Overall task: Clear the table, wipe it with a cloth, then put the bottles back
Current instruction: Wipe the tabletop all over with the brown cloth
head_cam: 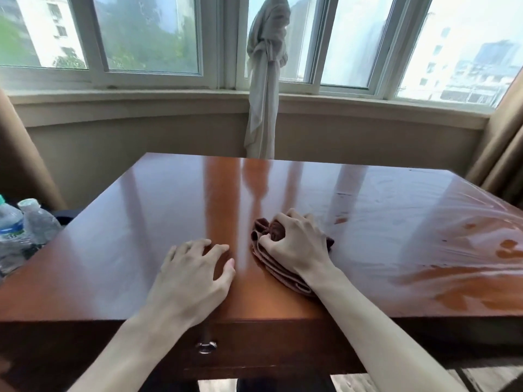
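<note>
Gripping cloth [271, 250], right hand [297, 244]

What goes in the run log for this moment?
stage: wiping | right hand: grips cloth on table | left hand: rests on table | bottles: off table, left

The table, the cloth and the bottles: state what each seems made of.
Table: wood or wood veneer, it seems, under glossy varnish; it mirrors the window. Cloth, gripped by the right hand: soft reddish-brown fabric, bunched and folded. Bottles: clear thin plastic, apparently crinkled, beside the table.
</note>
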Demonstrator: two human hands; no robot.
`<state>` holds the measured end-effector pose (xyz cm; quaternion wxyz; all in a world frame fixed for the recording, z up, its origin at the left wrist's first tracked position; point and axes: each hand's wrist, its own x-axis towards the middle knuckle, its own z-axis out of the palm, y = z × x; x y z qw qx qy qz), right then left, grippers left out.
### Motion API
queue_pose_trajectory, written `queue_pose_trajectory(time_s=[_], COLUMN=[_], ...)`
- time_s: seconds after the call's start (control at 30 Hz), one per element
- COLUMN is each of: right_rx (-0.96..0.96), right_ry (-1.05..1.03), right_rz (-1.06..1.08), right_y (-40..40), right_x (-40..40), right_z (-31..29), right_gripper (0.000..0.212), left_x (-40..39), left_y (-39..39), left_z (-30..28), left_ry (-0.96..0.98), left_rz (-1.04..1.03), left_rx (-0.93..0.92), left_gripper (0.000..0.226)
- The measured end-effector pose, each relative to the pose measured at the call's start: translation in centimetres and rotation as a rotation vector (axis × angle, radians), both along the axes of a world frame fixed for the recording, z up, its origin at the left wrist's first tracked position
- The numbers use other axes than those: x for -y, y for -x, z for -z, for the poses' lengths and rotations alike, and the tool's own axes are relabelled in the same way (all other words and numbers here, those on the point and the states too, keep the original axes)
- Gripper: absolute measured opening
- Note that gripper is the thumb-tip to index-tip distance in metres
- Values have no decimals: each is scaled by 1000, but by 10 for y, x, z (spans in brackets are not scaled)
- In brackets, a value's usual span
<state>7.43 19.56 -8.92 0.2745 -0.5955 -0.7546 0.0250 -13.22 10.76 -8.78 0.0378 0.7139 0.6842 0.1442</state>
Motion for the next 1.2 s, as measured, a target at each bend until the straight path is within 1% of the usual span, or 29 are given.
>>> queue_pose_trajectory(time_s=[0.1, 0.2, 0.37, 0.47, 0.53, 0.6, 0.7, 0.8, 0.87, 0.93, 1.0, 1.1, 1.2], right_rx=[7, -5, -19, -14, 0, 4, 5, 7, 3, 14, 21, 57, 44], right_ry=[-14, 23, 42, 51, 31, 19, 23, 35, 65, 85, 89, 14, -21], right_rz=[-46, -16, 49, 102, 138, 171, 202, 206, 157, 92, 49, 29, -14], right_y=[-5, -3, 6, 3, 0, -1, 2, 3, 0, -2, -2, 0, -2], right_x=[-3, -45, -175, -259, -314, -360, -397, -390, -364, -324, -273, -199, -152], right_z=[9, 2, 4, 2, 1, 2, 4, 4, 4, 1, -3, -2, 9], right_gripper=[33, 30, 30, 28, 30, 32, 33, 33, 33, 33, 31, 34, 36], left_x=[-48, -100, -197, -241, -255, -260, -262, -264, -264, -264, -265, -263, -258], left_y=[-2, -3, 15, 29, 34, 36, 35, 35, 34, 35, 37, 38, 36], left_z=[-12, -17, -13, 4, 18, 27, 26, 25, 26, 25, 22, 16, 19], left_ry=[-11, 13, 19, 63, 81, 67, 78, 92, 92, 96, 97, 130, 144], left_rz=[11, 9, -20, -71, -116, -145, -161, -163, -163, -151, -135, -114, -105], left_rx=[-18, -23, -25, -47, -51, -38, -40, -37, -32, -15, 1, -17, -10], left_gripper=[54, 50, 55, 66, 76, 79, 83, 82, 73, 68, 68, 72, 67])
